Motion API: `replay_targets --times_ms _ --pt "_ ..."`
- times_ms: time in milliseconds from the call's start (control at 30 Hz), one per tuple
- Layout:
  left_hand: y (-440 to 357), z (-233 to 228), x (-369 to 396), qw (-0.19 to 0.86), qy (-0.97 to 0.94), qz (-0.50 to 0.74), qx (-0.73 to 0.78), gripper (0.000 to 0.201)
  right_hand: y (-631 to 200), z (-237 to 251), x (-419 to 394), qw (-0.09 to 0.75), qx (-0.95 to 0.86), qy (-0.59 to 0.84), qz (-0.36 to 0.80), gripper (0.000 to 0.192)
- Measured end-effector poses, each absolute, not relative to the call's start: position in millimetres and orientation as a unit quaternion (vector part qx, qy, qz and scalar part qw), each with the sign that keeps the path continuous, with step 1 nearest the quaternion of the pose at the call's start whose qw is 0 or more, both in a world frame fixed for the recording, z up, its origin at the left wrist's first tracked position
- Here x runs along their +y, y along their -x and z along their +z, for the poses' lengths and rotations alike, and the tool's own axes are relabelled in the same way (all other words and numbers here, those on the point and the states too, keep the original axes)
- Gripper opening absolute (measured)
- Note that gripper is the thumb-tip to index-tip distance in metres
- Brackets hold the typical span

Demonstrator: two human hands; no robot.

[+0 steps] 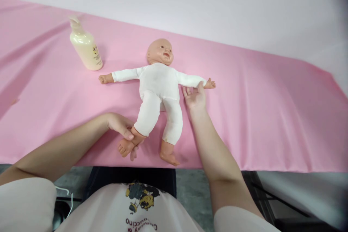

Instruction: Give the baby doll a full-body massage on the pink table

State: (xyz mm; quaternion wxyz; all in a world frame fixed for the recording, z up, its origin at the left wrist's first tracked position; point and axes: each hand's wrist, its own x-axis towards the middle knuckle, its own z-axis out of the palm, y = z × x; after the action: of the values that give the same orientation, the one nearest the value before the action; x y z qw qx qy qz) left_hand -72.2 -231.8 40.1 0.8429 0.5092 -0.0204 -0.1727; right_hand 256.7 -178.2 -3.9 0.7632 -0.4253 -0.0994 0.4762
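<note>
A baby doll with a white cloth body lies on its back on the pink cloth, head away from me, arms spread wide. My left hand is closed round the doll's ankle at the left, thumb on top and fingers underneath, lifting that foot a little. Under the doll's sleeve at the right is my right hand, palm up, with the thumb over the sleeve near the doll's wrist. Its fingers are partly hidden by the sleeve. The doll's other foot rests near the table's front edge.
A cream pump bottle stands at the back left, beyond the doll's hand. The pink cloth covers the table and has folds in it. A white wall rises behind. Below the front edge are a white cable and dark metal legs.
</note>
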Motion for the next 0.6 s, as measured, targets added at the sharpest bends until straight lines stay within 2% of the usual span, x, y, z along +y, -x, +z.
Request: replay_targets --times_ms 233,400,600 --pt "70.9 40.9 -231.5 0.862 -0.491 -0.125 -0.01 0.064 -249.7 4.9 -188.9 0.767 -0.248 0.428 0.408 0.049" --pt "69.0 24.6 -228.8 0.885 -0.465 0.023 0.012 0.065 -238.4 12.9 -197.1 0.734 -0.431 0.447 0.277 0.066" --pt "72.6 22.8 -221.5 0.897 -0.428 0.089 0.061 0.071 -232.9 7.8 -203.8 0.629 -0.606 0.458 0.163 0.052"
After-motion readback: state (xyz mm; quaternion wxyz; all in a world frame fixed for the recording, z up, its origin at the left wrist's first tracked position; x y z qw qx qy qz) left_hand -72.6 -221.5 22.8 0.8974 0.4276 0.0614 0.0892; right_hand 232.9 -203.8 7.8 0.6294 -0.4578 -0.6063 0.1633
